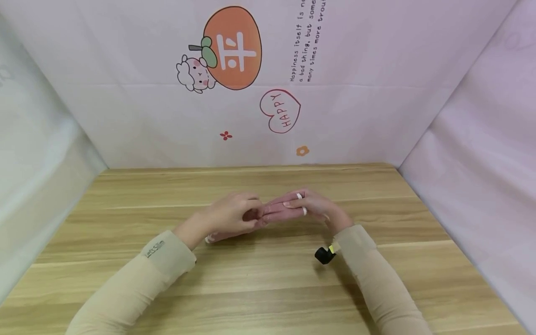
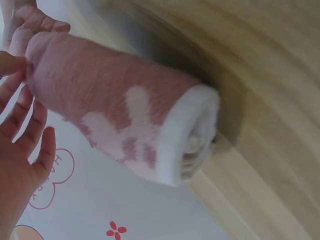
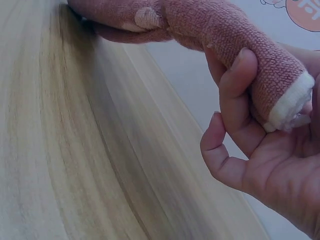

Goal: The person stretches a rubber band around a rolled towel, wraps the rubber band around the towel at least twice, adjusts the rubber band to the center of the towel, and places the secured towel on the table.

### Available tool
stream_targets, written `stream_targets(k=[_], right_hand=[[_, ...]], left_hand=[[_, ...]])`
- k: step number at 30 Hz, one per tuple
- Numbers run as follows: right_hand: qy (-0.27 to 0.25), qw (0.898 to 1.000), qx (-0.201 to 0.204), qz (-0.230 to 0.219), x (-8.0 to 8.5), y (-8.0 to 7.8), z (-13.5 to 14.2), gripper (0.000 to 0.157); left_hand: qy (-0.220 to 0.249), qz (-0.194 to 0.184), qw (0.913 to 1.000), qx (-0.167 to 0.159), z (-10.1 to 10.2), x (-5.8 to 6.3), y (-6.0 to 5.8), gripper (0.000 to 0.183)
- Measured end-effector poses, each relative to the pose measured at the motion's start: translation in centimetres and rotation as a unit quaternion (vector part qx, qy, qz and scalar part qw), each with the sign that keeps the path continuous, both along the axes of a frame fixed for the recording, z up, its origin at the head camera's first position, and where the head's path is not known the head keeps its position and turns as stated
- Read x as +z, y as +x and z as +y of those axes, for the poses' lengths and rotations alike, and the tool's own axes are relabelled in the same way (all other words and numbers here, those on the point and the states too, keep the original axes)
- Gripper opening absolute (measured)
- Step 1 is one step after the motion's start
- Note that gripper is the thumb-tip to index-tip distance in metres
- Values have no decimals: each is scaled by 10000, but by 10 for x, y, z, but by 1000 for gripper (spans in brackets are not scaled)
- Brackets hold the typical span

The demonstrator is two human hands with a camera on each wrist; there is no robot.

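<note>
A dusky pink towel (image 1: 278,211) with white edging is rolled lengthwise and held above the wooden table, bent at its middle. My left hand (image 1: 234,211) pinches the roll near the middle with thumb and forefinger; its other fingers spread loosely in the left wrist view. The roll's left end (image 2: 145,115) shows a pale pattern and a white rim with layers inside, low over the wood. My right hand (image 1: 316,204) grips the right end, fingers curled under it and thumb on top. In the right wrist view, its white edge (image 3: 292,102) sits by the palm.
The wood-grain table (image 1: 247,288) runs back to a white printed cloth (image 1: 356,93) behind it. White cloth also hangs at the left (image 1: 37,116) and right sides. A small black device (image 1: 324,255) is strapped by the right cuff.
</note>
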State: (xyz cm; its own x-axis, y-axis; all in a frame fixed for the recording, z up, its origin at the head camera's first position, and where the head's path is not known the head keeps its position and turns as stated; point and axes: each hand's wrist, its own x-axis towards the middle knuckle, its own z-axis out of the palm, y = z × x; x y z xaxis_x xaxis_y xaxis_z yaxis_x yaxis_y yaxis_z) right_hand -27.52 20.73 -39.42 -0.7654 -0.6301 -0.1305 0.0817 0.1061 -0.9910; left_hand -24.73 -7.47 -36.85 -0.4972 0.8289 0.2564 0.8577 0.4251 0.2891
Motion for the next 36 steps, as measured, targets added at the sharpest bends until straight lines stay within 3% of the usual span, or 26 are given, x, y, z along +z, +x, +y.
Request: stream_targets(k=[5,10,15,21,24,28,36], right_hand=[[-63,9999,-65,-119,1,2,0,33],[-331,9989,-153,-292,1,3,0,28],[-714,9949,-329,-636,1,5,-1,29],[-807,9943,-284,-628,1,4,-1,24],[-758,9947,-254,-643,1,4,0,32],[-606,9961,-255,-592,1,4,2,48],[-859,9950,-8,-507,-5,2,15,49]], left_hand=[[-142,58,9989,432,-2,0,7,33],[78,179,9982,566,-3,-3,6,48],[-39,165,9945,1034,0,-5,6,67],[-207,111,9927,1184,3,-5,4,64],[-51,-152,9933,1148,4,-3,3,58],[267,-779,9886,1260,3,-2,0,50],[519,-1678,9753,1343,-1,-1,-4,39]])
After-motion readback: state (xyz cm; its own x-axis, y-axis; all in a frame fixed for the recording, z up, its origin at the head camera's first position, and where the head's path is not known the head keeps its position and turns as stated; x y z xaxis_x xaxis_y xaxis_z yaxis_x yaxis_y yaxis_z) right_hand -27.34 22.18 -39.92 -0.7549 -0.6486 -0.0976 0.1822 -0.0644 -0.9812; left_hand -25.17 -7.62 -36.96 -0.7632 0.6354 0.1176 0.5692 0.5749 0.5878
